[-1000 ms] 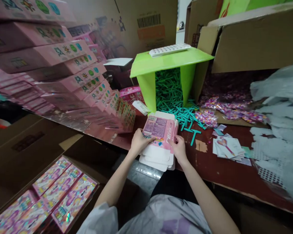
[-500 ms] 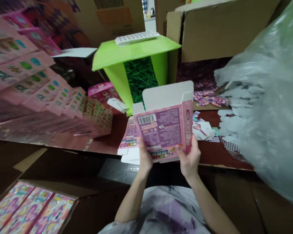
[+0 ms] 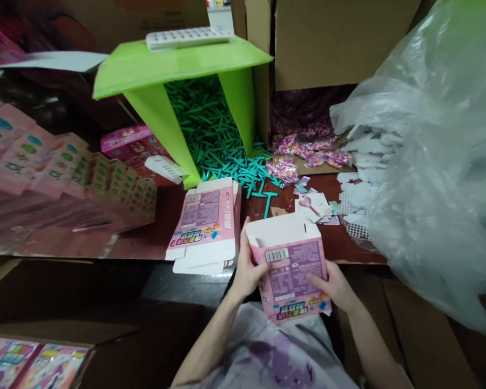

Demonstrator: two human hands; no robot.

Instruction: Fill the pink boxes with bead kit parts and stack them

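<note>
I hold a pink printed carton (image 3: pixel 294 273) over my lap, its white top flap folded up. My left hand (image 3: pixel 249 270) grips the carton's left edge with the thumb on its face. My right hand (image 3: pixel 335 286) holds the right side, fingers curled around it. A stack of flat pink cartons (image 3: pixel 206 221) lies on the dark red table (image 3: pixel 344 243) just left of my hands. Small printed cards (image 3: pixel 316 206) lie on the table beyond the carton.
A green box (image 3: pixel 178 70) on its side spills teal plastic sticks (image 3: pixel 243 173); a white remote (image 3: pixel 186 37) rests on top. Pink boxes (image 3: pixel 44 162) are stacked at left. A large clear plastic bag (image 3: pixel 441 162) with white pieces fills the right. Candy packets (image 3: pixel 308 154) lie behind.
I lifted one flat carton off the stack, opened it up and brought it down toward my lap. The view has shifted right and downward.
</note>
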